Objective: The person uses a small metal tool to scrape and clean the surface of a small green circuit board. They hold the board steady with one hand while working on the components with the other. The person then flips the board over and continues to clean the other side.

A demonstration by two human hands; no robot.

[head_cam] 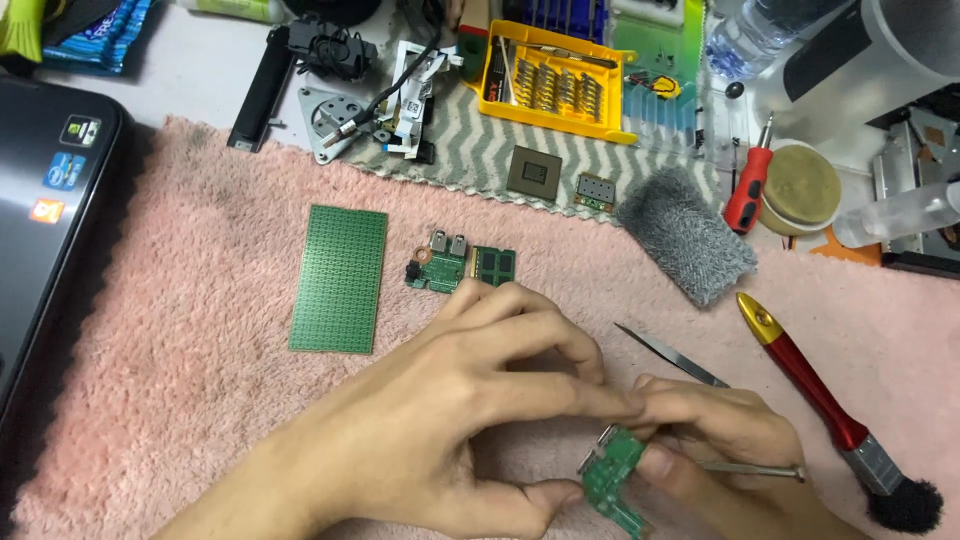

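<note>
My left hand and my right hand meet over a pink towel. Between them they pinch a small green circuit board with a metal connector on its top edge. My left thumb and forefinger grip its left side, and my right thumb presses on its right side. My right hand also has metal tweezers running through it, with one tip pointing up-left and the other end sticking out to the right.
On the towel lie a green perforated board, a small board with ports, a memory module, a grey cloth and a red-handled brush. A laptop sits at the left; a yellow bit set and a red screwdriver at the back.
</note>
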